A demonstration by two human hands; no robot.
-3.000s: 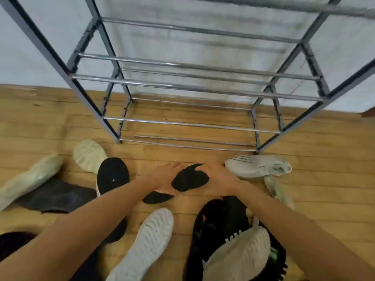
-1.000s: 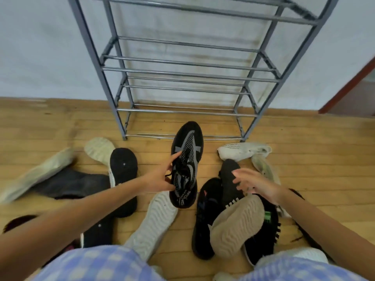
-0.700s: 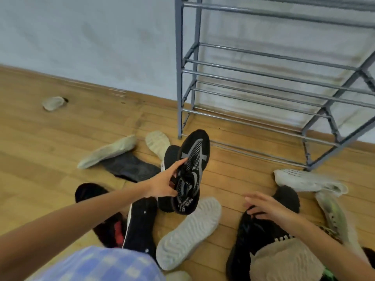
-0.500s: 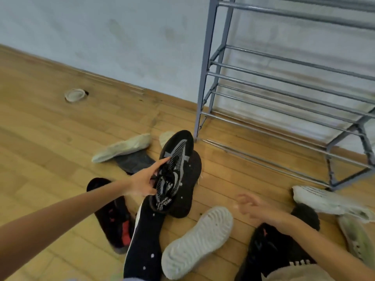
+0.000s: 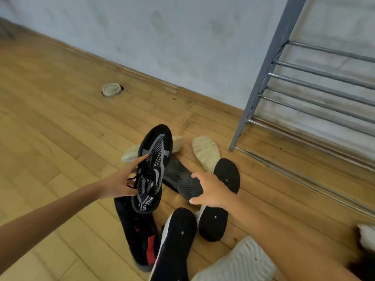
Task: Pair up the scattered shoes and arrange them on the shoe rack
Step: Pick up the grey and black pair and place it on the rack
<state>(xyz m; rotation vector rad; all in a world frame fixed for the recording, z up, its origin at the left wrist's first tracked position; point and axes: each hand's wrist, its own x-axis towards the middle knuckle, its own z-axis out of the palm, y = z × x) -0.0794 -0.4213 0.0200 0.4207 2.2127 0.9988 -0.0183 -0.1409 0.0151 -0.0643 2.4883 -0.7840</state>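
**Mate located: right hand laid on overturned dark shoe**

The black-and-grey mesh shoe [image 5: 153, 169] is held off the floor in the left hand [image 5: 121, 184], fingers closed on the laces and tongue, toe pointing away from the wearer. The right hand [image 5: 211, 191] is spread over the heel end of a dark shoe lying sole-up [image 5: 182, 178] on the wooden floor [image 5: 60, 128]; thumb and fingers are curled round its edge, but a firm grip is not confirmed and the shoe is not seen lifted.

Change noted over the last half second: the right hand, then hovering empty above the floor with fingers loose, is now set on the sole-up shoe just right of the held one. This is judged to be the pick of the matching partner; the match itself cannot be verified, since only the tread is visible.

Against the earliest frame: both hands were then low on one dark shoe directly before the rack, with the rack centred. The shoe rack [image 5: 304, 98] is now at the right edge, its visible bars bare. The view is swung left, and a small round pale object [image 5: 111, 89] near the skirting is exposed.

Other shoes are left scattered: two black soles [image 5: 225, 175] [image 5: 176, 240], a pale sole [image 5: 206, 151], a black shoe with red marks [image 5: 140, 232]. No pair is yet racked.
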